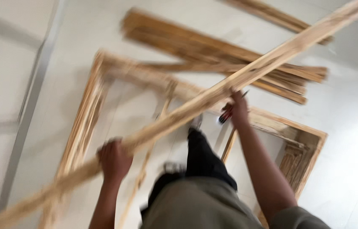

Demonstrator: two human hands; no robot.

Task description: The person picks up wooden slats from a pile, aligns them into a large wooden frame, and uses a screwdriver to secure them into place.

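A long wooden strip [280,53] runs diagonally across the view from lower left to upper right, blurred by motion. My left hand [113,160] grips it near its lower part. My right hand [238,111] holds it further up and also has a red and dark pen-like tool [226,114] between its fingers. Under the strip lies a rectangular wooden frame [88,114] on the white floor. My legs in dark trousers and my feet stand inside the frame.
A pile of loose wooden strips [213,48] lies on the floor beyond the frame. Another strip [272,15] lies at the top. A carved wooden piece [291,163] sits in the frame's right corner. A grey rail [28,106] runs along the left.
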